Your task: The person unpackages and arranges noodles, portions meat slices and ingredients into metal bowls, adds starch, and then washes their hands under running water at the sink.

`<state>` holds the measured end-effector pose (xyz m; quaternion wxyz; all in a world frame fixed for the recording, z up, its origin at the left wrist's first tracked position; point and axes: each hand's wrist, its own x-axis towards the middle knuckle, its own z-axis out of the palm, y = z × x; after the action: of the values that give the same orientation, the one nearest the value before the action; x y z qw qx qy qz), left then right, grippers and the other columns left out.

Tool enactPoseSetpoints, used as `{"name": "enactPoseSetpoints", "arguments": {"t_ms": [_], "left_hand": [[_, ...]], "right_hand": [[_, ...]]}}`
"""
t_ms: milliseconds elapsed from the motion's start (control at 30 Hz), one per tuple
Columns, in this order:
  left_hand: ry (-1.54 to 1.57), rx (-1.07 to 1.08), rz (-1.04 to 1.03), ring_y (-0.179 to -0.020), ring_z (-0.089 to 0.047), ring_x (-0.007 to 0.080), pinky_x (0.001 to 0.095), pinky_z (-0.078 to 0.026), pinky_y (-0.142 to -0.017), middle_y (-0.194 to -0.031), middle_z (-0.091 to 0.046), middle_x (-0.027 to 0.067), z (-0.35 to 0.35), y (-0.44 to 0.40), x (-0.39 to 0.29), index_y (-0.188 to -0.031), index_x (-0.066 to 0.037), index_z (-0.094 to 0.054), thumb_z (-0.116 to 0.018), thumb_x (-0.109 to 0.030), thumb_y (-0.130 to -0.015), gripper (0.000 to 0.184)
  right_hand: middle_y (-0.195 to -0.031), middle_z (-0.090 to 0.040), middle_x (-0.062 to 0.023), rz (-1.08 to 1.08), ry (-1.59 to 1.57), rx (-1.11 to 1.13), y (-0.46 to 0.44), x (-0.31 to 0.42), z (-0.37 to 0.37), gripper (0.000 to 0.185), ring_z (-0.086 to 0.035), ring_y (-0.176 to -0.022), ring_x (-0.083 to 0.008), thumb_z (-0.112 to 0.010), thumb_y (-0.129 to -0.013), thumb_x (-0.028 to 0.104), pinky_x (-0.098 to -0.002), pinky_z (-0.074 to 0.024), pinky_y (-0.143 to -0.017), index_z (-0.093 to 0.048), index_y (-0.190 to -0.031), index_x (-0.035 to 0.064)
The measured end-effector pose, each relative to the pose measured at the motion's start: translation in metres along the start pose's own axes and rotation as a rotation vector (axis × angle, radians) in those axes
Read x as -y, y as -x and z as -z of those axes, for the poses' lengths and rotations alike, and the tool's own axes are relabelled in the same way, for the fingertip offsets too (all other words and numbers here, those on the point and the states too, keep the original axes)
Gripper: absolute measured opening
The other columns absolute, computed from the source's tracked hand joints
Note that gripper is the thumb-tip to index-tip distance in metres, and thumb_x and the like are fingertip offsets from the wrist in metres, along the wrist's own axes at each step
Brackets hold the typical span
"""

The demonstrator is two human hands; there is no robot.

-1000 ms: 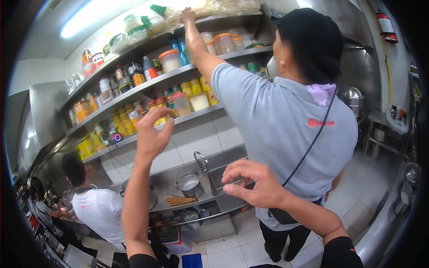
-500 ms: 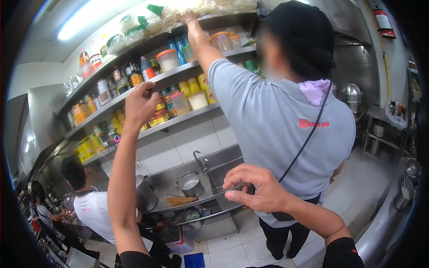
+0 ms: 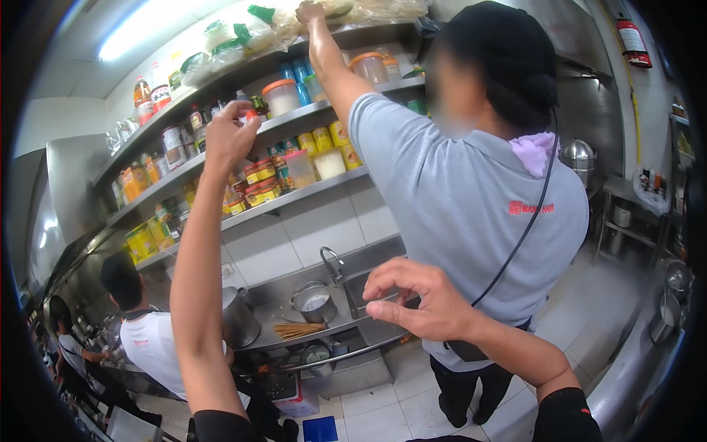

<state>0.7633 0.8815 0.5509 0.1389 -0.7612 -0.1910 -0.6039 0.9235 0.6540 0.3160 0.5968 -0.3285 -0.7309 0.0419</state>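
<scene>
My left hand (image 3: 231,138) is raised in front of the shelves, its fingers curled and apart from the thumb. Nothing shows in it. Behind it are bottles and small red-and-yellow jars (image 3: 259,174). My right hand (image 3: 421,300) is lower, in front of the sink and beside the back of a person in a grey shirt (image 3: 471,191). Its fingers are bent, with a gap to the thumb, and I see nothing held. That person's raised hand (image 3: 310,12) touches plastic bags (image 3: 353,12) on the top shelf.
A metal pot (image 3: 314,300) and a bundle of brown sticks (image 3: 298,329) are on the counter, near a faucet (image 3: 331,265). A large pot (image 3: 239,318) stands to their left. A person in a white shirt (image 3: 153,346) is at the left, with another beyond.
My left hand has moved up and left, from the middle shelf's front to higher up. My right hand has barely moved. The grey-shirted person's head has turned slightly.
</scene>
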Motion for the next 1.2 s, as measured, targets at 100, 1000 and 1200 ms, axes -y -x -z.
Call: {"name": "enactPoseSetpoints", "arguments": {"t_ms": [100, 1000, 1200], "left_hand": [[-0.024, -0.040, 0.034, -0.083, -0.063, 0.0247, 0.0332, -0.048, -0.076, -0.096, -0.064, 0.0141, -0.003, -0.018, -0.005, -0.104, -0.005, -0.061, -0.061, -0.027, -0.068, 0.041], [0.882, 0.183, 0.690, -0.095, -0.046, 0.0296, 0.0377, -0.041, -0.071, -0.115, -0.040, 0.0221, -0.094, 0.015, -0.010, -0.125, 0.000, -0.036, -0.061, -0.052, -0.068, 0.082], [1.053, 0.276, 1.111, -0.098, -0.042, 0.0320, 0.0372, -0.040, -0.070, -0.118, -0.039, 0.0205, -0.142, 0.057, 0.019, -0.127, 0.001, -0.034, -0.062, -0.055, -0.066, 0.088]], "right_hand": [[-0.095, -0.058, -0.0048, -0.015, 0.039, 0.036, -0.016, 0.011, 0.008, 0.014, -0.055, -0.086, -0.0116, -0.065, -0.079, 0.012, -0.0214, -0.0467, -0.062, -0.061, -0.090, 0.0050], [-0.106, -0.057, -0.0189, -0.349, -0.837, -0.559, -0.258, -0.043, 0.078, 0.042, -0.062, -0.086, -0.0313, -0.040, -0.087, 0.029, -0.0418, -0.0531, -0.073, -0.049, -0.110, -0.0053], [-0.134, -0.039, -0.0072, -0.361, -0.594, -0.617, -0.212, -0.062, 0.082, 0.044, -0.037, -0.121, -0.0242, -0.031, -0.090, 0.037, -0.0419, -0.0283, -0.099, -0.039, -0.130, 0.0211]]}}
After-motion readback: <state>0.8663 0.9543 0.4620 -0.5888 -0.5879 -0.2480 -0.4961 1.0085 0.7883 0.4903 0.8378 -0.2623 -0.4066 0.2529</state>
